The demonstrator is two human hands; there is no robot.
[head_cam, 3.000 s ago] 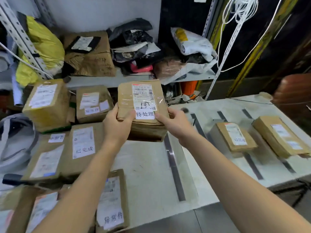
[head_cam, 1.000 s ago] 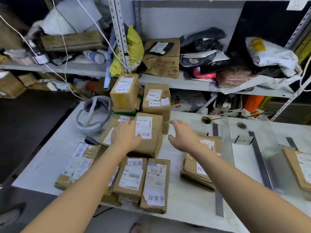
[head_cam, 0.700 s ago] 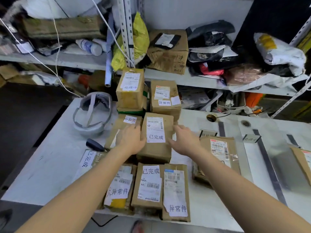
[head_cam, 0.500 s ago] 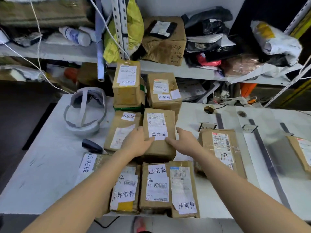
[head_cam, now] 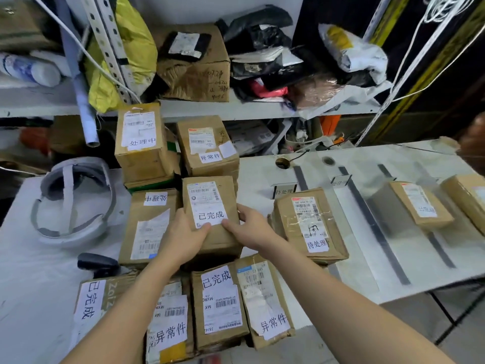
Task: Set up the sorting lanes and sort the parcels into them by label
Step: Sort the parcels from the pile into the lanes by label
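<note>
Three parcels (head_cam: 311, 222) lie among the taped lanes (head_cam: 370, 222) on the right of the counter (head_cam: 259, 172), and small label cards (head_cam: 284, 191) stand at the lane heads, so the setup looks done. The left hand (head_cam: 183, 236) and right hand (head_cam: 252, 227) grip a "已完成" parcel (head_cam: 210, 198) from either side, atop the unsorted pile (head_cam: 217, 306) (seven more boxes, by my count). Sorting seems at an early stage, with most of it left.

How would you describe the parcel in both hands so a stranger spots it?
On the white table, find the cluster of brown boxes. The parcel lies centrally, labelled 已完成. Only it is gripped by left hand and right hand.
</note>
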